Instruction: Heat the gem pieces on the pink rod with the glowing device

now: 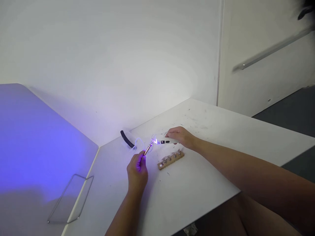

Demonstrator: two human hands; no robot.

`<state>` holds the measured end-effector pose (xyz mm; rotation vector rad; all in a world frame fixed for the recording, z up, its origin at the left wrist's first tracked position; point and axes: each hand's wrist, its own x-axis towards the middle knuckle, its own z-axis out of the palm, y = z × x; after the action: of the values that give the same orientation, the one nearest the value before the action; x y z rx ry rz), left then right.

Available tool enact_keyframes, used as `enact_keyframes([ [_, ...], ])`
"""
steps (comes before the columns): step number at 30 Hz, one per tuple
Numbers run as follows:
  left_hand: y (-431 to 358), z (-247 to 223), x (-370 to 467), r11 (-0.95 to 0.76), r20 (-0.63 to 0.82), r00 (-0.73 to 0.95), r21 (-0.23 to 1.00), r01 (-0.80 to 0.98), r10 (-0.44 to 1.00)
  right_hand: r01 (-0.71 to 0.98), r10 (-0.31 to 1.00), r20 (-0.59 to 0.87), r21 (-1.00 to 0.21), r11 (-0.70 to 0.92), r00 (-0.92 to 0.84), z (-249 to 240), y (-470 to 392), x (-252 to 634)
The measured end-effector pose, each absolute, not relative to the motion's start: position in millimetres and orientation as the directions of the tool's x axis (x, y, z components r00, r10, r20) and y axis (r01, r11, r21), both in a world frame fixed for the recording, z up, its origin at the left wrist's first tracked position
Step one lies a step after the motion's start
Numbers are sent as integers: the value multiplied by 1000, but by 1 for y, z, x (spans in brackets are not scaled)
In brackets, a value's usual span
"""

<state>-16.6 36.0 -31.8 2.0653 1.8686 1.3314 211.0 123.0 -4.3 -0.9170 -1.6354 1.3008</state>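
Note:
Thumb and fingers of my left hand (pixel 137 168) pinch a slim copper-coloured pen-like holder (pixel 148 149), which points up and right. A small piece at its tip is lit violet and too small to make out. My right hand (pixel 180 136) is closed on a white pen-shaped lamp (pixel 165 142) with a small dark display and button. The lamp lies nearly level, its glowing end facing the holder's tip, close to it. Below the lamp, a wooden strip (pixel 171 160) with several small metal clips rests on the white table (pixel 192 183).
A black curved tube (pixel 127 140) with thin clear strands beside it lies left of the lamp. A bent wire frame (pixel 82 200) is at the lower left, by a violet-lit surface (pixel 31 141). A white wall (pixel 118 59) rises behind the table. Small dark bits dot the tabletop.

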Motion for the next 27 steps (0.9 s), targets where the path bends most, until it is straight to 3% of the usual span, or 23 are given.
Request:
enact_keyframes([
  [27,34,-32,-14,-98,393,-202,623,776,897,-5,889,209,-974,227,-407,-8,123,213],
])
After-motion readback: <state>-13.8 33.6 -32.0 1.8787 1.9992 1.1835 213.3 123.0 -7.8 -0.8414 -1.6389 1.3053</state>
